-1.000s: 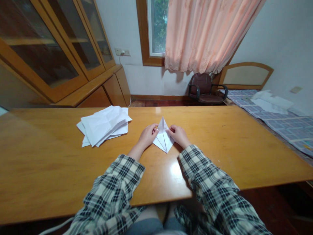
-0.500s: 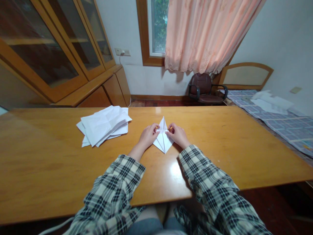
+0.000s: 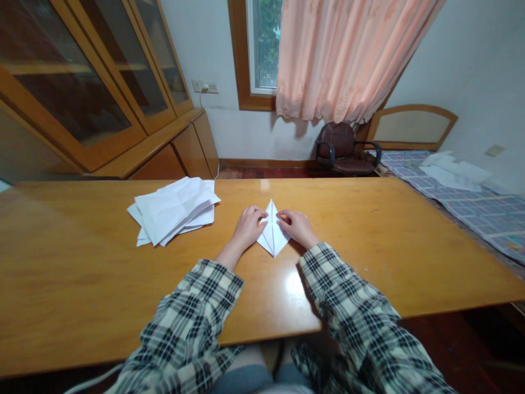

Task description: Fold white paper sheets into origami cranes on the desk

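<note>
A sheet of white paper folded into a narrow diamond, the folded paper (image 3: 272, 235), lies on the wooden table in front of me. One tip points away from me, the other toward me, with a crease down its middle. My left hand (image 3: 248, 225) pinches its left edge between thumb and fingers. On the opposite edge, my right hand (image 3: 298, 227) has its thumb and fingers closed on the paper in the same way. The fingertips hide parts of both side edges.
A loose stack of creased white sheets (image 3: 174, 210) rests on the table (image 3: 369, 246) to the left. Beyond the table stand a glass-fronted cabinet (image 3: 156, 120) and a brown armchair (image 3: 342, 148). A bed (image 3: 471, 202) with papers on it is at the right.
The upper part of the folded paper, raised and partly opened before, now lies flatter as a neat diamond. Both hands stay at its sides with little movement.
</note>
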Available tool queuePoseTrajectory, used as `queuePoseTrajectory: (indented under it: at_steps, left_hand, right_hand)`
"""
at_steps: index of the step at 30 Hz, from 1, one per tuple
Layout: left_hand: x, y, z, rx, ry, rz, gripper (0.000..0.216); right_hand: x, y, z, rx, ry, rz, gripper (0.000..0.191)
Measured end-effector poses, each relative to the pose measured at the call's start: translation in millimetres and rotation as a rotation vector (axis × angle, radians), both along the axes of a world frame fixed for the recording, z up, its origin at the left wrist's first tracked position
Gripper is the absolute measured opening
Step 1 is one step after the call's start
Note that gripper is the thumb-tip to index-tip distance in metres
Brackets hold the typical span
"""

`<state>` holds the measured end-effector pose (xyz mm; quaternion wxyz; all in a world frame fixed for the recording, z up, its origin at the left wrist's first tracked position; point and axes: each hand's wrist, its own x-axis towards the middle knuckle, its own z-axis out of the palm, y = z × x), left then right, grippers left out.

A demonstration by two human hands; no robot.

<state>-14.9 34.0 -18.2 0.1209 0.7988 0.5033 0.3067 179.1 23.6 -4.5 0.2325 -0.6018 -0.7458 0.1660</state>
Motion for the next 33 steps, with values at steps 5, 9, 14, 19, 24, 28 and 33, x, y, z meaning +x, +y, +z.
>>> queuePoseTrajectory:
  at_steps: [5,9,14,19,24,28,33]
  left_hand:
    - [0.5,-0.6,0.9,-0.028,0.02,-0.012,0.019]
    - [1.3,-1.8,1.7,-0.036,0.028,-0.041,0.023]
    - [1.6,-1.7,0.2,-0.043,0.041,-0.051,0.029]
    - [1.4,-0.7,-2.7,-0.053,0.1,-0.066,0.033]
    - [1.5,-0.9,-4.5,-0.066,0.132,-0.08,0.038]
    - [1.7,-1.4,-4.9,-0.068,0.178,-0.077,0.04]
    - [2.7,-2.3,-4.1,-0.078,0.24,-0.068,0.045]
  right_hand:
    - [0.0,-0.1,0.0,0.009,-0.004,0.015,0.026]
    - [0.1,0.4,-1.2,0.004,-0.018,0.011,0.026]
    - [0.3,1.0,-2.0,-0.003,-0.024,0.011,0.027]
    - [0.7,1.1,-2.6,-0.001,-0.032,0.02,0.027]
    - [0.6,1.5,-2.9,0.001,-0.047,0.017,0.027]
    - [0.1,1.2,-1.1,-0.013,-0.066,0.023,0.028]
    - [-0.3,0.3,0.8,-0.022,-0.069,0.023,0.029]
